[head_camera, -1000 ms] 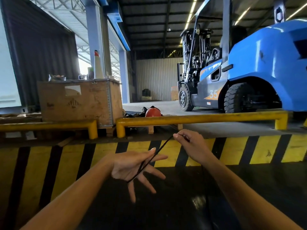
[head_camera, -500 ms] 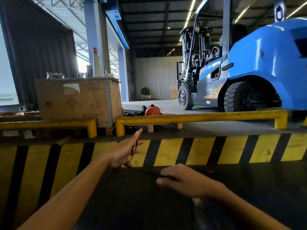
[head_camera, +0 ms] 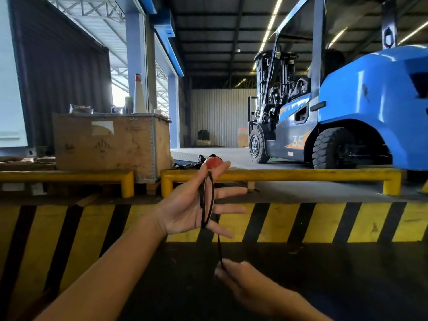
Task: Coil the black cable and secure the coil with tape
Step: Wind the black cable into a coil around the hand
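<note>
A thin black cable (head_camera: 206,200) is looped over my left hand (head_camera: 192,206), running from the thumb down across the palm to the little-finger side. That hand is raised, palm up, with its fingers spread wide. A strand of the cable drops from the loop to my right hand (head_camera: 240,281), which is lower and blurred, with its fingertips pinched on the strand. No tape is visible.
A yellow and black striped kerb (head_camera: 324,223) crosses in front of me, with yellow guard rails (head_camera: 289,175) behind it. A blue forklift (head_camera: 347,117) stands at the right. A wooden crate (head_camera: 111,144) sits at the left. The floor under my hands is dark.
My left hand rose and turned palm up, and a loop of cable now lies around it. My right hand swung from the middle down toward me, pulling the strand below the left hand.
</note>
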Demonstrator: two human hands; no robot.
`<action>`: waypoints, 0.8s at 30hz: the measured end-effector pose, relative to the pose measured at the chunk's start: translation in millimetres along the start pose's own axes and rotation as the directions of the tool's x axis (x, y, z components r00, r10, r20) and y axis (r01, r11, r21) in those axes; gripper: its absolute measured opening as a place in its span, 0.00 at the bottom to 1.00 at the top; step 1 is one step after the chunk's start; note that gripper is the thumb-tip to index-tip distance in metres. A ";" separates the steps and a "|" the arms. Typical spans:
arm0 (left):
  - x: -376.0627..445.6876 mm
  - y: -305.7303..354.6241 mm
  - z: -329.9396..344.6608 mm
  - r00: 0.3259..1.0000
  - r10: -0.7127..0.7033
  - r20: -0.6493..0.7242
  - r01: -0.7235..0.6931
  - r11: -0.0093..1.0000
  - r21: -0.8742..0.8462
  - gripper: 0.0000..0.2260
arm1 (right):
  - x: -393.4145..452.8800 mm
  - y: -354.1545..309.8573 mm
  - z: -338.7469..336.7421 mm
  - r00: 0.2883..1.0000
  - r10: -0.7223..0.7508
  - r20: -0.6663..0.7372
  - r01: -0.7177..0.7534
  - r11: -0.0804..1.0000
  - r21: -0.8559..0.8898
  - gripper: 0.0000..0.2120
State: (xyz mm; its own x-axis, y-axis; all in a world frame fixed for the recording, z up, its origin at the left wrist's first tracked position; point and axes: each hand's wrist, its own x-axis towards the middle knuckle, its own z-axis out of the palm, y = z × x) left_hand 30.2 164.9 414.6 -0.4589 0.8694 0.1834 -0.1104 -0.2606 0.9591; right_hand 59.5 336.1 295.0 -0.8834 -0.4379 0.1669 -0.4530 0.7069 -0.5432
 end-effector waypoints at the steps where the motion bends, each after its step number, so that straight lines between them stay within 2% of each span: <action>1: 1.0 1.9 -3.0 0.998 0.044 -0.050 -0.044 0.999 -0.009 0.20 | -0.6 -7.9 7.8 0.995 -0.014 0.096 0.020 0.998 -0.059 0.10; 3: 1.5 1.1 -11.6 0.975 0.104 -0.196 -0.098 0.994 0.037 0.19 | -5.7 -21.1 0.0 0.983 -0.084 0.165 0.107 0.985 -0.134 0.10; 5: -0.1 -1.2 -20.5 0.923 0.146 -0.357 -0.106 0.986 0.129 0.19 | -18.4 -32.9 -30.8 0.978 -0.158 0.133 0.175 0.976 -0.128 0.06; 6: -2.4 -2.5 -24.5 0.894 0.155 -0.420 -0.076 0.977 0.200 0.19 | -24.4 -36.0 -48.7 0.981 -0.170 0.096 0.182 0.973 -0.141 0.05; 8: -7.7 -6.0 -30.6 0.865 0.122 -0.486 0.071 0.931 0.359 0.22 | -31.4 -38.3 -83.8 0.978 -0.209 -0.001 0.203 0.948 -0.246 0.07; 10: -10.1 -12.2 -29.1 0.871 -0.019 -0.491 0.288 0.830 0.478 0.24 | -29.1 -36.8 -114.3 0.955 -0.283 -0.090 0.231 0.898 -0.373 0.09; 12: -9.0 -18.5 -21.8 0.848 -0.172 -0.502 0.488 0.624 0.610 0.29 | -20.6 -31.4 -139.8 0.929 -0.310 -0.203 0.194 0.873 -0.447 0.09; 13: -6.6 -20.7 -16.7 0.833 -0.262 -0.487 0.544 0.543 0.639 0.32 | -15.8 -26.2 -149.8 0.914 -0.299 -0.273 0.155 0.882 -0.445 0.09; 14: -3.2 -22.1 -10.7 0.824 -0.358 -0.440 0.567 0.526 0.634 0.33 | -10.7 -20.1 -156.8 0.894 -0.285 -0.347 0.121 0.897 -0.425 0.09; 16: 2.4 -19.0 4.4 0.832 -0.483 -0.274 0.545 0.618 0.567 0.30 | -1.1 -9.1 -159.8 0.837 -0.264 -0.480 0.083 0.927 -0.366 0.08; 17: 4.0 -15.8 11.3 0.852 -0.491 -0.183 0.507 0.682 0.528 0.27 | 2.5 -5.3 -155.0 0.809 -0.252 -0.531 0.074 0.940 -0.333 0.08; 19: 6.6 -9.3 20.1 0.912 -0.407 -0.041 0.385 0.821 0.421 0.23 | 5.5 0.0 -133.5 0.785 -0.209 -0.583 0.081 0.968 -0.239 0.08; 21: 11.3 -3.1 22.9 0.972 -0.235 0.023 0.222 0.943 0.248 0.23 | 4.4 6.3 -99.6 0.842 -0.156 -0.516 0.095 0.985 -0.144 0.09; 24: 19.8 5.0 17.9 0.999 0.018 -0.048 -0.014 0.996 0.083 0.25 | 1.3 6.2 -37.2 0.976 -0.039 -0.213 0.028 0.998 -0.052 0.10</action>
State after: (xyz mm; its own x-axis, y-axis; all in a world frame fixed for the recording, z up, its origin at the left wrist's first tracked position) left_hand 36.3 188.3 426.8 -0.5027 0.8432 0.1905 -0.0305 -0.2376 0.9709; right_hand 51.1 360.6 322.5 -0.8704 -0.3370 0.3591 -0.4836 0.7222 -0.4946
